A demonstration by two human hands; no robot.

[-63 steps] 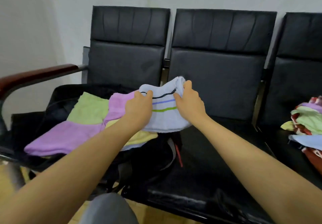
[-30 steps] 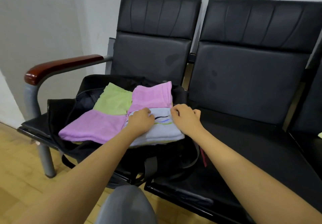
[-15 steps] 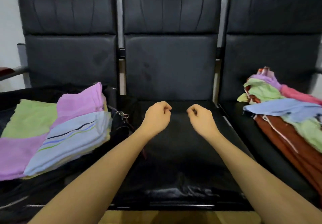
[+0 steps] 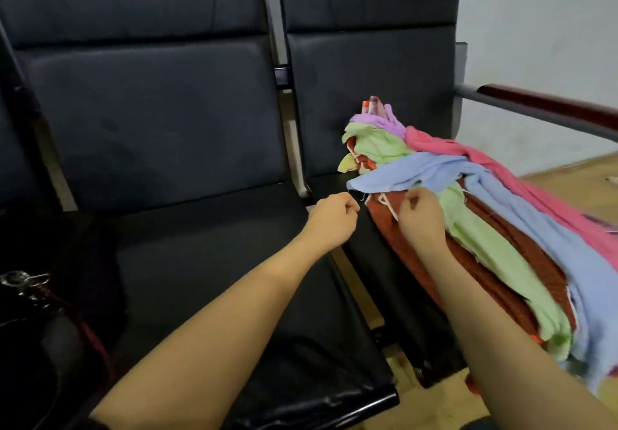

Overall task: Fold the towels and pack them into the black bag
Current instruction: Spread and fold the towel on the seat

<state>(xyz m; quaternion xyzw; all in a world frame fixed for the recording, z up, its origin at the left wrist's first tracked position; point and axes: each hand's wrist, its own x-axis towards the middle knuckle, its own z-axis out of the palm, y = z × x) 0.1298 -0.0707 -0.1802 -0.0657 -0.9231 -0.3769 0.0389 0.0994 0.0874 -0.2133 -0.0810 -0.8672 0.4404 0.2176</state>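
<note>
You are in what looks like a waiting area or an office corridor, not a home. In front of you stands a row of linked seats (image 4: 160, 135) of the kind found in lobbies: black padded leather-like backs and cushions, joined side by side on a grey metal frame (image 4: 279, 41). At the right end a grey metal arm carries a dark red wooden armrest (image 4: 548, 105). Behind the seats is a plain, pale, bare wall (image 4: 535, 28), slightly scuffed low down. The floor (image 4: 575, 175) beyond the armrest is light wood-toned. A loose heap of coloured towels (image 4: 485, 202) lies on the right-hand seat.
</note>
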